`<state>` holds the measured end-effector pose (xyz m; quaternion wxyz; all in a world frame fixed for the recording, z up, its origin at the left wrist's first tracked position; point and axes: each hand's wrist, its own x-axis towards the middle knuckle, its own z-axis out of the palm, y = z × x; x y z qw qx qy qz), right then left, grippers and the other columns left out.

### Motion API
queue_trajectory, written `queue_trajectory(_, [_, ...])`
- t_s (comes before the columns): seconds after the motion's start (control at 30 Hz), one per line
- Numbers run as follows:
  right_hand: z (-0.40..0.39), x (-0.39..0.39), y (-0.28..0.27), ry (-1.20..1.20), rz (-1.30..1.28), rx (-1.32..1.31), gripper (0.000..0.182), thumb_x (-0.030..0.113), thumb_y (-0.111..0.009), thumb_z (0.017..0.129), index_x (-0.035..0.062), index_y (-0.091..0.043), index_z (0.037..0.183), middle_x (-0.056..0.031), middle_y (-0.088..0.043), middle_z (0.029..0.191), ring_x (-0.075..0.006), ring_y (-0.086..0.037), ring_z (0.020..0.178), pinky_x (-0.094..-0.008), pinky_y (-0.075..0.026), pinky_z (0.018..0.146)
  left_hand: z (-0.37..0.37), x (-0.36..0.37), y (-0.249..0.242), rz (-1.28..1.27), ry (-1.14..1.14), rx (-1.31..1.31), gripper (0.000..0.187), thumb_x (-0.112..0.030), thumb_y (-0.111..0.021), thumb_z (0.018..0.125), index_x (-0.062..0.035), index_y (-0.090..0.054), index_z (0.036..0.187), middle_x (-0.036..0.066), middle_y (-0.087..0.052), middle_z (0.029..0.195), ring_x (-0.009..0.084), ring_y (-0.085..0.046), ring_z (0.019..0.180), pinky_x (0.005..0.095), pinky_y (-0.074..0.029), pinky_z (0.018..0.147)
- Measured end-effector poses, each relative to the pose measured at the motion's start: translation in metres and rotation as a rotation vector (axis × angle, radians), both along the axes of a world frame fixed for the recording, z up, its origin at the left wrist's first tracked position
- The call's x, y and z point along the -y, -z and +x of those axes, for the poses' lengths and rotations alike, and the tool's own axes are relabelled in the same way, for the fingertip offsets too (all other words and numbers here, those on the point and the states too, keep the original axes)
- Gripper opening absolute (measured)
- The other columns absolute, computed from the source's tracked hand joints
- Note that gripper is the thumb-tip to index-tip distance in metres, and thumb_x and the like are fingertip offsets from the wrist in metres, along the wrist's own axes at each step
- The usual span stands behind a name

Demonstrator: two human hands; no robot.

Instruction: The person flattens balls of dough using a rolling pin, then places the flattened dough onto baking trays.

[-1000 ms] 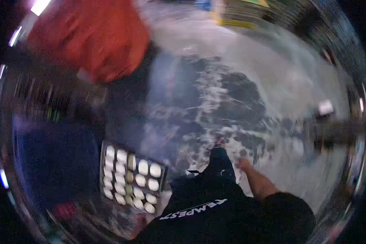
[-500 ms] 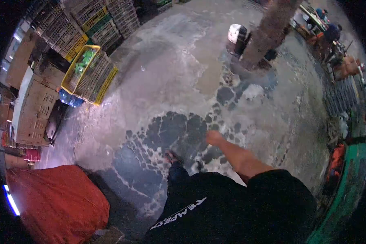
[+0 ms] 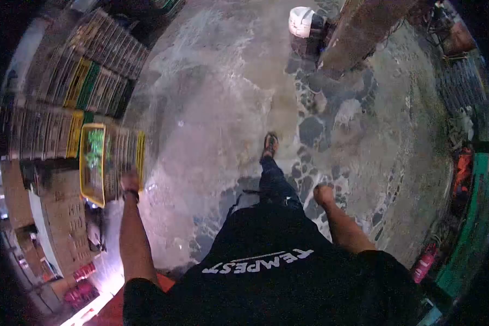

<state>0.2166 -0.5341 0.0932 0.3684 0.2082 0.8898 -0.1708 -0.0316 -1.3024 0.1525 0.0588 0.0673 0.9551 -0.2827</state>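
Note:
My left hand (image 3: pixel 129 180) is stretched out to the left, blurred by motion, with a dark band at its wrist. In this view it overlaps the side of the stacked crates under a yellow-rimmed crate (image 3: pixel 82 179). Green leafy-looking stuff (image 3: pixel 95 146) lies inside that top crate. Over the floor to the right hangs my right hand (image 3: pixel 324 194), fingers curled into a loose fist with nothing showing in it. Between the two hands, a leg in dark trousers reaches forward, ending in a shoe (image 3: pixel 271 142) on the concrete.
Tall stacks of plastic crates (image 3: pixel 100 43) line the left, beside brown cabinet-like boxes (image 3: pixel 65 217). Ahead on the right stand a thick pillar (image 3: pixel 358 38) and a white-topped bin (image 3: pixel 301 23). Dark wet patches (image 3: pixel 311 130) mark the floor. A green edge (image 3: pixel 467 228) runs along the right.
The view has moved forward and turned, bringing the yellow-rimmed crate closer on the left. My left arm has come into sight. A foot now shows farther forward; the red cover has mostly left view.

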Motion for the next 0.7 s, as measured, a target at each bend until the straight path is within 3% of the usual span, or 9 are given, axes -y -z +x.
queue_trajectory(0.07, [-0.054, -0.008, 0.015, 0.015, -0.054, -0.009, 0.029, 0.025, -0.054, 0.081, 0.0078, -0.068, 0.1, -0.0207, -0.064, 0.108, -0.037, -0.061, 0.102, -0.0434, -0.047, 0.09, -0.126, -0.094, -0.053, 0.883, -0.586, -0.075, 0.034, -0.035, -0.054, 0.089, -0.0075, -0.064, 0.072, 0.01, -0.065, 0.07, 0.0221, -0.063, 0.057, 0.038, -0.048, 0.051])
queue_trajectory(0.1, [-0.089, -0.007, 0.012, 0.014, -0.052, -0.052, 0.027, 0.021, -0.053, 0.079, 0.0073, -0.069, 0.096, -0.0212, -0.065, 0.105, -0.0363, -0.062, 0.099, -0.0421, -0.048, 0.089, -0.182, -0.1, -0.002, 0.203, -0.095, -0.149, 0.033, -0.033, -0.053, 0.089, -0.0074, -0.064, 0.071, 0.012, -0.064, 0.07, 0.0218, -0.063, 0.06, 0.0401, -0.049, 0.056])
queue_trajectory(0.17, [-0.162, -0.031, 0.041, -0.109, -0.08, -0.034, 0.026, 0.026, -0.057, 0.079, 0.007, -0.069, 0.092, -0.0212, -0.066, 0.091, -0.0362, -0.064, 0.089, -0.0444, -0.05, 0.08, -0.238, -0.136, 0.059, 0.042, 0.147, -0.134, 0.027, -0.028, -0.054, 0.087, -0.0068, -0.063, 0.074, 0.013, -0.063, 0.071, 0.0235, -0.064, 0.066, 0.0435, -0.05, 0.066])
queue_trajectory(0.23, [-0.239, -0.071, 0.042, -0.284, -0.033, -0.06, 0.028, 0.031, -0.06, 0.079, 0.0064, -0.069, 0.089, -0.0215, -0.066, 0.084, -0.0366, -0.064, 0.082, -0.0454, -0.05, 0.074, -0.215, -0.243, 0.04, 0.924, -0.152, -0.047, 0.022, -0.022, -0.057, 0.083, -0.0035, -0.061, 0.094, 0.013, -0.064, 0.084, 0.0295, -0.063, 0.081, 0.0443, -0.049, 0.074])
queue_trajectory(0.27, [-0.284, -0.092, 0.027, -0.239, -0.056, -0.173, 0.03, 0.033, -0.06, 0.079, 0.0058, -0.068, 0.087, -0.0209, -0.066, 0.082, -0.0365, -0.064, 0.079, -0.0453, -0.05, 0.071, -0.198, -0.247, 0.075, 0.762, 0.005, -0.024, 0.03, -0.021, -0.061, 0.079, -0.0023, -0.058, 0.103, 0.014, -0.063, 0.096, 0.031, -0.06, 0.092, 0.0434, -0.048, 0.081])
queue_trajectory(0.33, [-0.386, -0.11, -0.006, -0.155, -0.118, -0.417, 0.034, 0.038, -0.062, 0.079, 0.0045, -0.067, 0.084, -0.0197, -0.065, 0.078, -0.0362, -0.063, 0.072, -0.045, -0.05, 0.066, -0.181, -0.266, 0.115, 1.176, -0.589, 0.405, 0.053, -0.02, -0.072, 0.069, 0.0, -0.055, 0.114, 0.017, -0.06, 0.111, 0.0334, -0.057, 0.104, 0.0424, -0.048, 0.089])
queue_trajectory(0.53, [-0.6, -0.137, -0.001, 0.112, -0.013, -0.489, 0.042, 0.041, -0.055, 0.087, -0.0001, -0.066, 0.083, -0.021, -0.066, 0.078, -0.036, -0.063, 0.071, -0.0427, -0.048, 0.066, -0.199, -0.291, 0.154, 0.997, -1.094, 0.898, 0.047, -0.016, -0.07, 0.071, -0.0001, -0.056, 0.113, 0.017, -0.061, 0.109, 0.0324, -0.058, 0.098, 0.0407, -0.049, 0.085])
queue_trajectory(0.6, [-0.675, -0.12, -0.026, 0.382, -0.055, -0.2, 0.035, 0.035, -0.056, 0.086, 0.0017, -0.067, 0.088, -0.0216, -0.066, 0.085, -0.0365, -0.063, 0.078, -0.0431, -0.05, 0.07, -0.276, -0.283, 0.163, 0.906, -1.044, 0.981, 0.045, -0.015, -0.069, 0.071, -0.0002, -0.056, 0.112, 0.018, -0.061, 0.109, 0.0321, -0.059, 0.096, 0.0402, -0.049, 0.084])
queue_trajectory(0.7, [-0.696, -0.127, 0.038, 0.036, 0.027, -0.139, 0.037, 0.039, -0.058, 0.081, 0.0055, -0.068, 0.094, -0.0217, -0.066, 0.094, -0.0372, -0.064, 0.088, -0.0452, -0.05, 0.078, -0.472, -0.255, 0.17, 0.746, -0.701, 0.965, 0.043, -0.013, -0.067, 0.072, -0.0003, -0.056, 0.112, 0.018, -0.061, 0.108, 0.0316, -0.06, 0.094, 0.0393, -0.049, 0.081])
